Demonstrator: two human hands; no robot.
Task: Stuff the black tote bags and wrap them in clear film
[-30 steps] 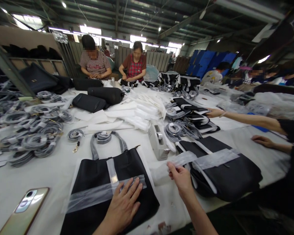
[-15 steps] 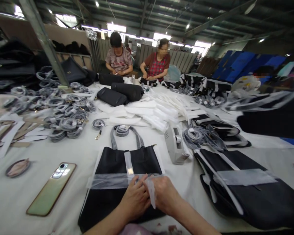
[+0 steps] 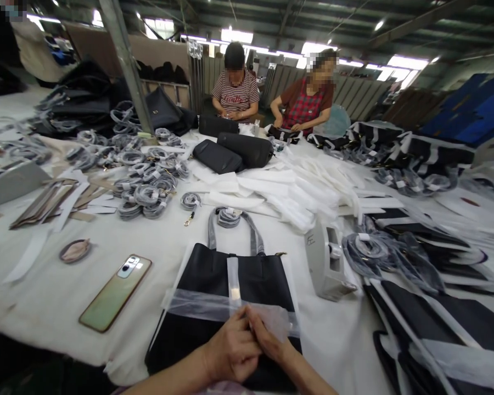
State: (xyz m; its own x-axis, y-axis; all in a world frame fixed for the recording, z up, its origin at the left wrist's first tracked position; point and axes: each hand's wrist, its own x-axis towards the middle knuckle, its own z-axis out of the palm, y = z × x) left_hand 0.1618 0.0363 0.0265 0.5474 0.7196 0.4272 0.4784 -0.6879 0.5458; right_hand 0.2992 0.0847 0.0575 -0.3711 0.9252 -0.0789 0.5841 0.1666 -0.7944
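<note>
No word can be read with certainty. Across the striped shirt [image 3: 236,94] of a person at the far edge of the bench [image 3: 45,307] runs red lettering [image 3: 233,99], too blurred to spell out. On the side of the grey tape dispenser [image 3: 319,269], towards the bench's near edge, stands a dark handwritten mark [image 3: 312,240] whose character is unclear.

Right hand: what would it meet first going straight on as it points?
Probably the bare left hand, which touches or nearly touches the right hand; just beyond, the translucent strip across the black handbag, though depth is unclear.
</note>
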